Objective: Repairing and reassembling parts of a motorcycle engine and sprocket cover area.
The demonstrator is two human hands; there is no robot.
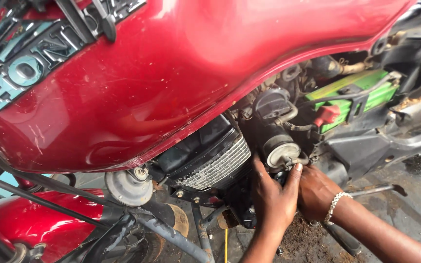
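Both my hands work under the red fuel tank (171, 73): my left hand (271, 199) cups the carburetor (281, 148), my right hand (315, 190) pinches its small fitting (298, 159).

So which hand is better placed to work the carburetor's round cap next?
Probably the left hand: its thumb and finger reach up beside the round cap on the carburetor. The right hand, with the bracelet, sits lower, partly hidden behind the left.
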